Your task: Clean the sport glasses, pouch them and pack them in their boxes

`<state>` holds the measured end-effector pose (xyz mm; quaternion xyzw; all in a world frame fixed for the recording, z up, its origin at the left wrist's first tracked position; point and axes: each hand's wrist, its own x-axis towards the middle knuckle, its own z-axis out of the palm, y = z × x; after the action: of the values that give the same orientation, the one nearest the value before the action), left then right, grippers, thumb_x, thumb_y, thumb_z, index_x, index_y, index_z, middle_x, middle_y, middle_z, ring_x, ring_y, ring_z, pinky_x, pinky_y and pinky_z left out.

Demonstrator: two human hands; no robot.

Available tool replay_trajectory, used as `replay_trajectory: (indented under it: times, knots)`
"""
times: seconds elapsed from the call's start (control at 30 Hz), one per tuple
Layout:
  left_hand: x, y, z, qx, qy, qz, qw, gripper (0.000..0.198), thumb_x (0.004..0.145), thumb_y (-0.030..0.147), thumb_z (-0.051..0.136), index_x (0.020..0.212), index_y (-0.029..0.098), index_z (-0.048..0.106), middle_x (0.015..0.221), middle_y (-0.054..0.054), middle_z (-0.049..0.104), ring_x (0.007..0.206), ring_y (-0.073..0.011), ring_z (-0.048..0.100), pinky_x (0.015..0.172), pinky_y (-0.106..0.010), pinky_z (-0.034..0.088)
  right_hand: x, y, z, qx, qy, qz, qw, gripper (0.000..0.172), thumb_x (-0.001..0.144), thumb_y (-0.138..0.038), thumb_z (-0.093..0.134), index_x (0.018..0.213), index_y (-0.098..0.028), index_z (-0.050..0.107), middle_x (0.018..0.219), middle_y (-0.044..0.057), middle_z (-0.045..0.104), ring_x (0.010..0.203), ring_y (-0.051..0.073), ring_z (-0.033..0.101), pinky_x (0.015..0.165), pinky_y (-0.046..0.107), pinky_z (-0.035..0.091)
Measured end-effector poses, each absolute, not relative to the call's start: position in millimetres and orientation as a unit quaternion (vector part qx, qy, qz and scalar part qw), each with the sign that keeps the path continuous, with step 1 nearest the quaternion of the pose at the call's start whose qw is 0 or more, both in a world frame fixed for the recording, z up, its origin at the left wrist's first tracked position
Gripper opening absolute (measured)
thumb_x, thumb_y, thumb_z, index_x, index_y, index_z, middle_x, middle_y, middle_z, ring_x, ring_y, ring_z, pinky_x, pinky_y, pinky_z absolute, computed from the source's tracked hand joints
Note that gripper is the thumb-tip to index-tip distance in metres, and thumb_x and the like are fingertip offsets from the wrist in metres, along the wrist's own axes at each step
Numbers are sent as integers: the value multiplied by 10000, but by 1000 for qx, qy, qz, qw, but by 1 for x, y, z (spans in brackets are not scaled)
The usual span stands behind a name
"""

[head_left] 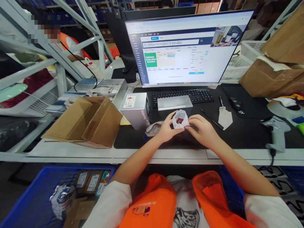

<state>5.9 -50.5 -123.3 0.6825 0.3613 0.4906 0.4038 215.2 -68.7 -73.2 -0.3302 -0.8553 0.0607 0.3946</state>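
Between my two hands is a small white pouch (176, 120), its mouth spread and facing me, with something dark red inside that I cannot make out. Fingers of my left hand (166, 129) curl round its left side. My right hand (201, 129) pinches its right edge. Just behind the pouch lies an open silver box tray (174, 103). A silver printed box (136, 109) stands upright to the left of my hands. A grey cloth bag (154, 129) with a blue cord lies beside my left hand.
An open cardboard box (83, 122) stands on the left. Behind are a keyboard (201, 96) and a large monitor (180, 53). To the right lie a black pen-like stick (212, 119), a paper tag (224, 117), a mouse (236, 104) and a barcode scanner (276, 133). Below left is a blue crate (35, 190).
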Motion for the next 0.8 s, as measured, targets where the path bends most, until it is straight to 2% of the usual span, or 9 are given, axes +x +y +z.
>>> replay_trajectory:
  times: [0.1, 0.17, 0.23, 0.33, 0.4, 0.5, 0.67, 0.8]
  knots:
    - [9, -51, -127, 662, 386, 524, 373, 491, 762, 578, 791, 1031, 169, 754, 1455, -158, 568, 1359, -327, 547, 1197, -481, 390, 225, -70, -78, -363, -847, 3, 389, 209, 955, -198, 611, 1161, -164, 618, 1099, 138, 654, 1036, 258, 638, 906, 404, 551]
    - [10, -53, -128, 662, 398, 536, 341, 447, 787, 543, 773, 1034, 170, 752, 1427, -151, 589, 1336, -314, 562, 1183, -472, 407, 234, -73, -81, -391, -835, -22, 386, 174, 953, -203, 603, 1118, -163, 639, 1045, 129, 660, 991, 260, 642, 863, 396, 551]
    - [9, -55, -126, 671, 406, 540, 304, 401, 804, 503, 756, 1028, 170, 748, 1405, -145, 606, 1314, -302, 578, 1160, -458, 434, 243, -78, -83, -409, -834, -16, 371, 89, 968, -213, 582, 983, -183, 664, 911, 86, 668, 865, 232, 651, 782, 363, 540]
    - [7, -56, -121, 693, 412, 539, 244, 326, 824, 431, 720, 1014, 167, 744, 1397, -144, 613, 1290, -293, 594, 1132, -449, 462, 255, -84, -85, -443, -837, 53, 316, 160, 986, -244, 566, 886, -203, 684, 818, 40, 707, 756, 204, 676, 699, 328, 518]
    - [5, -57, -115, 709, 405, 534, 218, 292, 837, 390, 697, 1017, 165, 743, 1398, -149, 613, 1282, -294, 601, 1121, -448, 472, 262, -87, -88, -474, -825, 120, 282, 190, 998, -283, 553, 913, -212, 708, 862, 29, 749, 777, 201, 709, 692, 315, 528]
    - [1, -58, -109, 731, 387, 524, 205, 304, 849, 382, 677, 1052, 163, 733, 1371, -161, 632, 1265, -300, 614, 1101, -447, 486, 272, -86, -94, -494, -809, 174, 266, 239, 1011, -310, 524, 953, -217, 736, 938, 34, 774, 857, 209, 733, 759, 324, 561]
    - [-7, -54, -112, 710, 389, 543, 225, 450, 829, 502, 692, 1135, 173, 717, 1252, -148, 701, 1188, -304, 657, 1073, -440, 500, 281, -84, -108, -486, -820, 170, 248, 272, 1004, -274, 503, 1053, -213, 764, 1037, 68, 783, 937, 240, 748, 818, 371, 596]
    - [-10, -49, -111, 546, 401, 645, 355, 526, 824, 605, 665, 1089, 155, 725, 1080, -140, 760, 1087, -292, 703, 1002, -396, 529, 277, -89, -117, -455, -833, 180, 259, 288, 1000, -221, 505, 1160, -218, 745, 1068, 67, 780, 961, 227, 747, 860, 362, 597]
